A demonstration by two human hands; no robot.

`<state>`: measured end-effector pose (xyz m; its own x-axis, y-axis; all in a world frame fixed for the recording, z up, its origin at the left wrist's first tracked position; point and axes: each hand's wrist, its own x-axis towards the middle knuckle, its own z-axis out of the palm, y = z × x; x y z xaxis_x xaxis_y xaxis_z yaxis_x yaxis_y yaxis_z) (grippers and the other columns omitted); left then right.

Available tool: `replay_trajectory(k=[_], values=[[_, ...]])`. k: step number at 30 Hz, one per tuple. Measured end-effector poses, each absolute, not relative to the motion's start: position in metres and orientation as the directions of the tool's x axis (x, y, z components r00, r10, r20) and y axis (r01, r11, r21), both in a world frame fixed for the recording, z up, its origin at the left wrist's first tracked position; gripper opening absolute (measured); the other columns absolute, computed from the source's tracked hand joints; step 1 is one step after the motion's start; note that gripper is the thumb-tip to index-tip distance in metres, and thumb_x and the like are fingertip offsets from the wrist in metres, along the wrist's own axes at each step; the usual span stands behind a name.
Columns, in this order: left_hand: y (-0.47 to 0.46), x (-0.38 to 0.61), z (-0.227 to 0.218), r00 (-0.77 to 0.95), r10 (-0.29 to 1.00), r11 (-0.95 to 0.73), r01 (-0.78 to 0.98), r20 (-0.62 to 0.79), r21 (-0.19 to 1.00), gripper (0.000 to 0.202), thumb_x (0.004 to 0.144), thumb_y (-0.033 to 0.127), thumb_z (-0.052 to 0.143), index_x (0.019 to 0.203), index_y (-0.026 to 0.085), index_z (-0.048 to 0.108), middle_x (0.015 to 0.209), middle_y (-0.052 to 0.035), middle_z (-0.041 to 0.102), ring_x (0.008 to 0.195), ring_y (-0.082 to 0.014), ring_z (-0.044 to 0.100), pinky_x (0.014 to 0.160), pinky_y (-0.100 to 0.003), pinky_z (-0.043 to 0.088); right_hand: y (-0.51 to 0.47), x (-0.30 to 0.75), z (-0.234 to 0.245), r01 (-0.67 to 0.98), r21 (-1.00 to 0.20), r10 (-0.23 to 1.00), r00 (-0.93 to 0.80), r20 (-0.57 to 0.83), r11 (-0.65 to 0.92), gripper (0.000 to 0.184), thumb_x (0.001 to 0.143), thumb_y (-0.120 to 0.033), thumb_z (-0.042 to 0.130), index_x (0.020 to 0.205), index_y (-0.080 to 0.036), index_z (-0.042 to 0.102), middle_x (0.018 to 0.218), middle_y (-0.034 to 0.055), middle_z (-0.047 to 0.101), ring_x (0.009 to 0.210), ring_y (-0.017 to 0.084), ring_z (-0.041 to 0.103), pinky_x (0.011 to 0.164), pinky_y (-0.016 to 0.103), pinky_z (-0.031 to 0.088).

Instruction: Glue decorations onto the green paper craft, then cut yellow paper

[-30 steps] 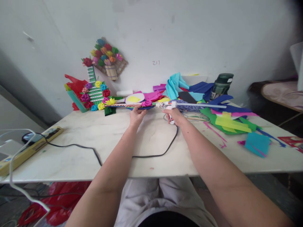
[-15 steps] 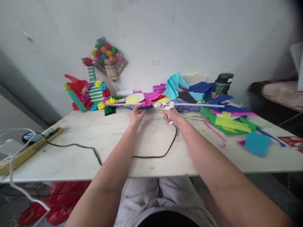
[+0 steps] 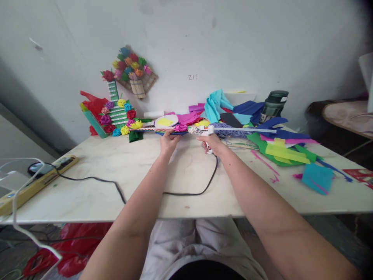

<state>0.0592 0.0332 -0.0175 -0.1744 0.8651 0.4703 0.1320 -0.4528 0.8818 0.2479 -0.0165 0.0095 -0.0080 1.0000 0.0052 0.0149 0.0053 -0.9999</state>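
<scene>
My right hand (image 3: pixel 212 143) is closed round a white hot glue gun (image 3: pixel 206 131). A long white glue stick (image 3: pixel 247 130) runs out of its back to the right. The gun's nozzle end points left, close to a magenta paper flower (image 3: pixel 181 127). With its fingers at the near edge, my left hand (image 3: pixel 169 142) grips a thin, flat paper-flower craft (image 3: pixel 155 130) seen nearly edge-on, with blue along its underside. A yellow paper flower (image 3: pixel 136 125) sits at its left end. Whether the nozzle touches the magenta flower I cannot tell.
Behind stand a guitar-shaped flower craft (image 3: pixel 118 114) and a dark green bottle (image 3: pixel 274 105). Crepe paper scraps (image 3: pixel 287 151) and purple yarn (image 3: pixel 233 132) lie to the right. A black cord (image 3: pixel 192 193) crosses the table towards a power strip (image 3: pixel 62 163) on the left.
</scene>
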Motion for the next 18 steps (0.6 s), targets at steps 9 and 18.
replay_trajectory(k=[9,18], values=[[0.0332,0.0597,-0.0165,-0.174,0.878,-0.435,0.095,0.445,0.895,0.039,0.058,0.026,0.068,0.094,0.015,0.059,0.066,-0.0024,0.067,0.073,-0.0213,0.066,0.074,-0.035,0.051,-0.0203,0.2463,0.0142,0.04,-0.998,0.999,-0.018,0.043,0.044,0.023,0.065,-0.024,0.064,0.056,-0.018,0.044,0.034,-0.0071,0.042,0.024,0.007,0.034,0.026,0.021,0.035],[0.0304,0.0612,-0.0142,-0.175,0.893,-0.417,0.021,0.414,0.909,0.04,0.057,0.027,0.067,0.093,0.015,0.056,0.063,-0.0017,0.067,0.067,-0.0215,0.067,0.07,-0.036,0.053,-0.0176,0.2468,0.0105,0.03,-0.997,0.997,-0.025,0.068,0.069,0.022,0.063,-0.024,0.065,0.057,-0.018,0.045,0.035,-0.0075,0.042,0.024,0.007,0.034,0.025,0.021,0.034]])
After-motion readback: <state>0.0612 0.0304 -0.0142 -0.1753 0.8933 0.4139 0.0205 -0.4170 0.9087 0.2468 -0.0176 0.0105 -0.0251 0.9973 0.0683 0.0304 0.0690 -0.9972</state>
